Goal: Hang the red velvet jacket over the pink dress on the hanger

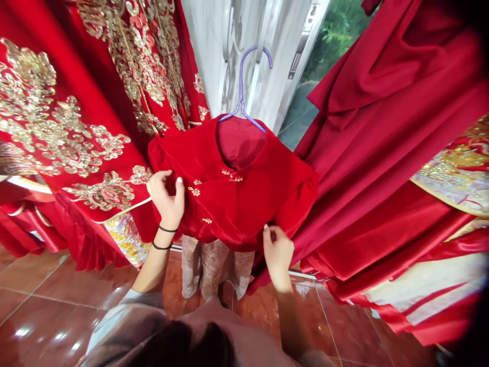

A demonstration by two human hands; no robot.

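Note:
A red velvet jacket point(260, 196) with short puffed sleeves and small gold knot fastenings hangs in front of me on a purple hanger point(241, 92). The hanger's hook is at a white door handle. At the jacket's left side is my left hand point(167, 200), its thumb and fingers apart against the fabric, two dark bands round the wrist. My right hand point(278, 251) is at the lower right edge, under the sleeve, with fingers curled and thumb close to them on the cloth. The exact grip of its fingertips is partly hidden.
To the left hangs a red gown point(103, 102) with gold sequin embroidery. Dark red drapery point(389, 112) and folded red cloth fill the right. Behind stands a white door point(206, 46) with greenery beyond. The floor point(49, 300) has shiny reddish tiles.

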